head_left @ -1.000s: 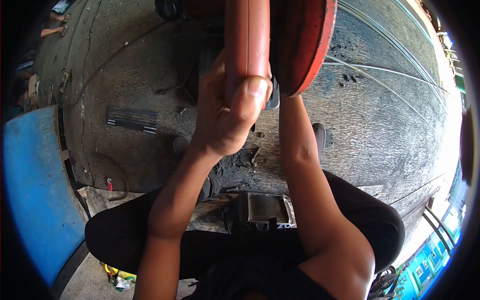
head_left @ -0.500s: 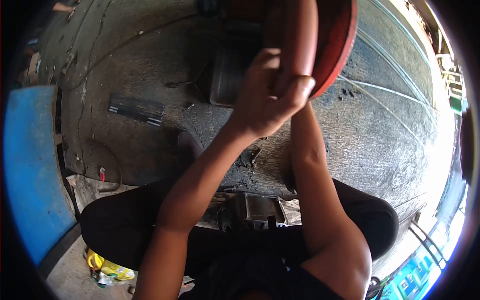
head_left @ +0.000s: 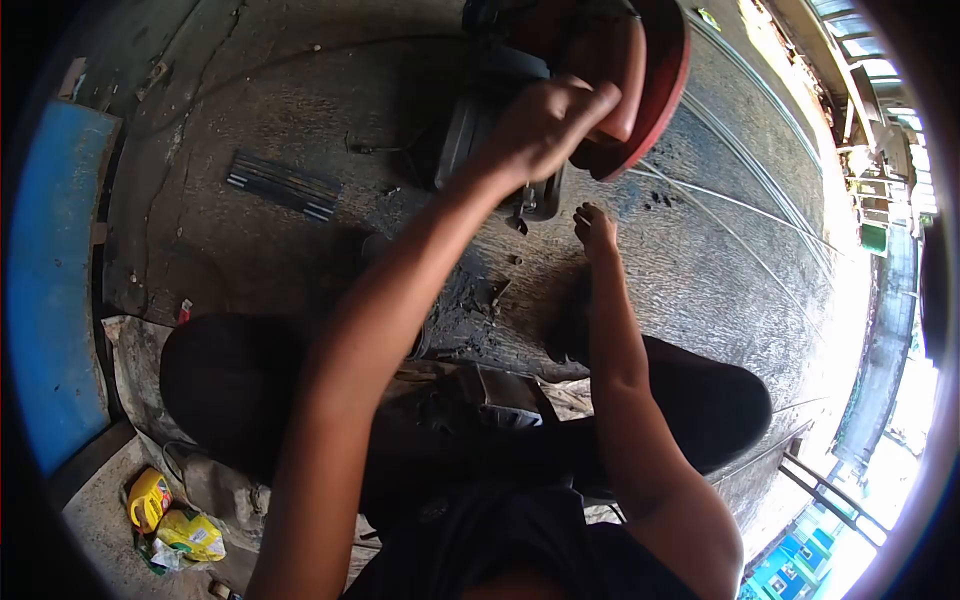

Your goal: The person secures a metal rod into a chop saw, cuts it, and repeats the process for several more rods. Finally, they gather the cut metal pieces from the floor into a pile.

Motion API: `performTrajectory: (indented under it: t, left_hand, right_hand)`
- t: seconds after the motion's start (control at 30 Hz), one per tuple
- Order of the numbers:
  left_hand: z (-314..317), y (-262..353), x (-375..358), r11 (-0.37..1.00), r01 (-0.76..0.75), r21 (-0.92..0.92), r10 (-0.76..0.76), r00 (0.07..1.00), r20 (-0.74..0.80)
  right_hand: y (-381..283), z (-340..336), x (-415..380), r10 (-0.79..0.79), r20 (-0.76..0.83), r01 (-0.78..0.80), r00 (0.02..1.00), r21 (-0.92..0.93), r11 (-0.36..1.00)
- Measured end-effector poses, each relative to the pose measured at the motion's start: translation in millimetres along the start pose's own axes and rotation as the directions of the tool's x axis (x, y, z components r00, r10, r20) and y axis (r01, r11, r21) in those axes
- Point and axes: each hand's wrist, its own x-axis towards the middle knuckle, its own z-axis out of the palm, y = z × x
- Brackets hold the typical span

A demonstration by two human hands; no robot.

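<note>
A red machine that looks like a cut-off saw [head_left: 625, 75], with a rounded guard and a broad red disc-shaped side, stands at the top centre. My left hand [head_left: 550, 125] is closed at its front, against the guard, and covers the part it grips. Below the disc, apart from the saw, my right hand [head_left: 597, 228] is low over the ground with its fingers curled. Whatever is in those fingers is too small to make out. A dark metal base [head_left: 460, 145] lies under the saw, partly hidden by my left hand.
Several dark bars with pale ends [head_left: 285, 185] lie on the ground at left. Long thin metal rods [head_left: 745, 150] stretch across the right side. A blue panel [head_left: 60, 280] stands at far left, with yellow packages [head_left: 175, 520] below it. Black debris [head_left: 465, 305] lies between my feet.
My right hand has come out from behind the red saw and moved down to the ground. My left hand stays at the saw. The view has shifted, showing more of the base.
</note>
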Motion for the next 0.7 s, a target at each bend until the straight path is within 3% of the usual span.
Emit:
performTrajectory:
  t: [0.1, 0.13, 0.17, 0.23, 0.3, 0.33, 0.37, 0.43, 0.5, 0.57, 0.6, 0.63, 0.67, 0.7]
  left_hand:
    - [-40.3, 21.7, -2.0, 0.968, 0.041, 0.246, -0.042, 0.999, 0.001]
    - [-58.0, 13.7, 6.6, 0.936, 0.114, 0.332, -0.132, 0.991, 0.033]
    - [-73.3, 7.9, 8.9, 0.889, 0.180, 0.420, -0.223, 0.973, 0.056]
    - [-103.2, 54.2, -6.1, 0.676, 0.210, 0.706, -0.372, 0.925, 0.081]
    - [-125.8, 79.6, -17.6, 0.454, 0.221, 0.863, -0.527, 0.847, 0.060]
    - [-135.4, 87.0, -30.5, 0.429, 0.214, 0.878, -0.504, 0.863, 0.036]
    - [-144.1, 95.3, -44.5, 0.401, 0.209, 0.892, -0.479, 0.878, 0.010]
    - [-161.9, 109.1, -63.0, 0.394, 0.223, 0.891, -0.527, 0.850, 0.020]
    - [-169.6, 123.6, -74.3, 0.391, 0.239, 0.889, -0.577, 0.816, 0.034]
    - [-174.1, 136.9, -79.2, 0.200, 0.329, 0.923, -0.684, 0.721, -0.109]
    - [-178.4, 137.8, -81.8, 0.204, 0.330, 0.922, -0.688, 0.718, -0.104]
    - [-185.3, 137.2, -83.2, 0.245, 0.328, 0.912, -0.597, 0.792, -0.125]
    - [-190.5, 137.4, -83.1, 0.283, 0.320, 0.904, -0.498, 0.854, -0.146]
    - [-193.3, 138.6, -81.8, 0.286, 0.313, 0.906, -0.502, 0.854, -0.137]
  right_hand:
    - [-2.4, -0.6, -23.5, 0.019, -0.037, -0.016, 0.999, 0.090, 0.996]
    - [-6.0, 2.0, -32.2, 0.019, -0.053, -0.015, 0.998, 0.065, 0.998]
    - [-9.1, 5.2, -39.6, 0.018, -0.067, -0.015, 0.998, 0.042, 0.999]
    - [-9.7, 7.4, -53.0, 0.010, -0.076, -0.009, 0.997, 0.009, 1.000]
    - [-9.3, 9.4, -61.3, 0.052, 0.010, -0.041, 0.999, -0.470, 0.882]
    - [-0.2, 10.0, -59.0, 0.068, 0.076, -0.009, 0.995, -0.599, 0.801]
    - [-11.1, 18.9, -79.4, 0.067, 0.078, -0.007, 0.995, -0.599, 0.800]
    - [-32.4, 38.0, -117.4, 0.303, 0.353, 0.188, 0.885, -0.867, 0.462]
    - [-32.5, 65.8, -115.0, 0.394, 0.348, 0.194, 0.851, -0.904, 0.381]
    - [-37.6, 95.5, -125.1, 0.480, 0.329, 0.201, 0.813, -0.933, 0.299]
    - [-49.8, 114.8, -144.4, 0.464, 0.393, 0.303, 0.794, -0.917, 0.258]
    - [-55.1, 131.1, -153.9, 0.448, 0.456, 0.402, 0.769, -0.890, 0.217]
    - [-49.3, 142.9, -148.8, 0.449, 0.453, 0.396, 0.770, -0.891, 0.220]
    - [-44.1, 153.9, -143.2, 0.411, 0.568, 0.514, 0.713, -0.822, 0.245]
